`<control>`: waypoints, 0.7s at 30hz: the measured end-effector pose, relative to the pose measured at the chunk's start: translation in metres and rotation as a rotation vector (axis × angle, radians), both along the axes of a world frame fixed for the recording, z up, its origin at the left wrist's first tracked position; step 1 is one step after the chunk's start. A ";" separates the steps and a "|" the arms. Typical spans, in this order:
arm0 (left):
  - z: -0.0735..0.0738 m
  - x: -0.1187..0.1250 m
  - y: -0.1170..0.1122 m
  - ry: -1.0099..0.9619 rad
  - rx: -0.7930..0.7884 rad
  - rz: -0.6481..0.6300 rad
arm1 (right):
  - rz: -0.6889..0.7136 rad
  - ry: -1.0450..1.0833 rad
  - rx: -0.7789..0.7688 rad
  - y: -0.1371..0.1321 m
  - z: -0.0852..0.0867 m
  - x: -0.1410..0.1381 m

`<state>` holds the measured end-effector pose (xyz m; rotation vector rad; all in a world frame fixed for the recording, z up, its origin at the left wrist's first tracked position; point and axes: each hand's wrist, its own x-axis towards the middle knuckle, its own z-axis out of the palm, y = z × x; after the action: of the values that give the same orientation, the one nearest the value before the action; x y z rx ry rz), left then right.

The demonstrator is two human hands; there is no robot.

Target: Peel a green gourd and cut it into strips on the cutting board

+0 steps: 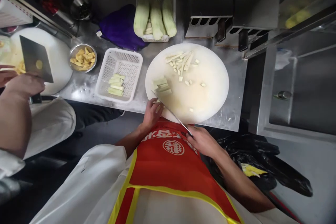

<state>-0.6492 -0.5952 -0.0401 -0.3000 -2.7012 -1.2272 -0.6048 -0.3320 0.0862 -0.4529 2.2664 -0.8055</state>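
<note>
My right hand (pixel 201 140) is closed around the handle of a knife (pixel 173 113). Its blade slants up and left over the near-left edge of a round white cutting board (pixel 212 91). Beside the blade tip, my left hand (pixel 152 112) has its fingers curled on a pale green vegetable piece, mostly hidden by fingers and blade. Just beyond lie several thick vegetable sticks (pixel 161 85) side by side. Farther back on the board is a loose pile of thinner cut strips (pixel 183 61), with small bits scattered to the right.
Left of the board, a white basket (pixel 105 73) holds vegetable sticks; a metal bowl (pixel 83 58) holds yellow pieces. Whole peeled gourds (pixel 157 17) fill a basket behind, beside a purple bag (pixel 118 26). Knife racks (pixel 204 26) stand back right. A co-worker's hand (pixel 25 84) holds a cleaver (pixel 36 57).
</note>
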 end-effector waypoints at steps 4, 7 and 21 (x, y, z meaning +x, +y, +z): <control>-0.006 0.017 0.056 -0.001 0.038 0.080 | 0.074 0.038 0.030 0.060 0.005 -0.005; -0.013 0.013 0.104 -0.020 0.045 0.053 | 0.093 0.082 0.045 0.109 0.008 -0.012; 0.035 -0.090 0.031 -0.196 0.001 0.711 | 0.019 0.083 -0.067 0.173 0.000 -0.025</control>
<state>-0.7393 -0.5639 -0.0047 0.7548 -2.5691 -1.0605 -0.6301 -0.1586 0.0860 -0.5474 2.3128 -0.8703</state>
